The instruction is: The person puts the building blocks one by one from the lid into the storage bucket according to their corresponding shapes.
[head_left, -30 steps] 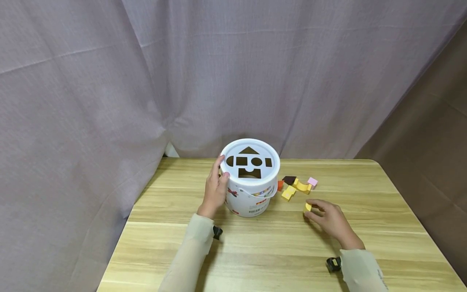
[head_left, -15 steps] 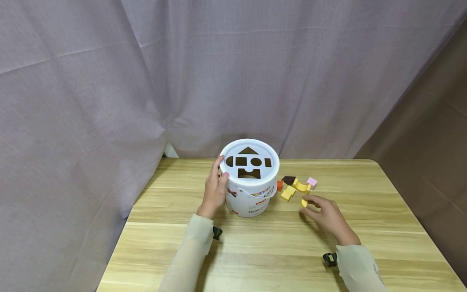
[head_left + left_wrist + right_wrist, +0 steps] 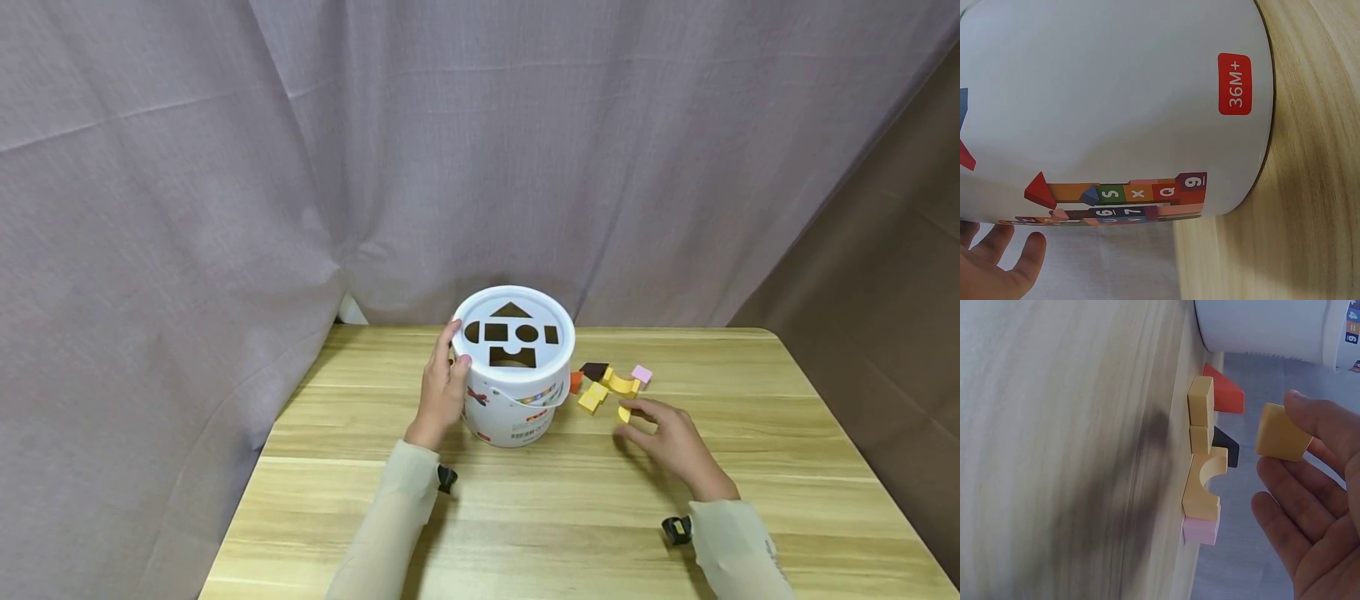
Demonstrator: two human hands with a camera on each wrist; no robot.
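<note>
A white shape-sorter bucket stands on the wooden table; its lid has triangle, circle, square and arch cutouts. My left hand grips the bucket's left side near the rim; the left wrist view shows the bucket wall and my fingertips. My right hand pinches a small yellow block a little above the table. Just beyond it lie a yellow arch block, a pink block, a dark brown block, yellow blocks and an orange-red block.
A mauve curtain hangs close behind the table. The table's right edge borders a brown surface. Black wrist-camera mounts show at both sleeves.
My right hand has lifted the small yellow block off the table and carried it slightly left and away, toward the other blocks. The left hand and bucket have not moved.
</note>
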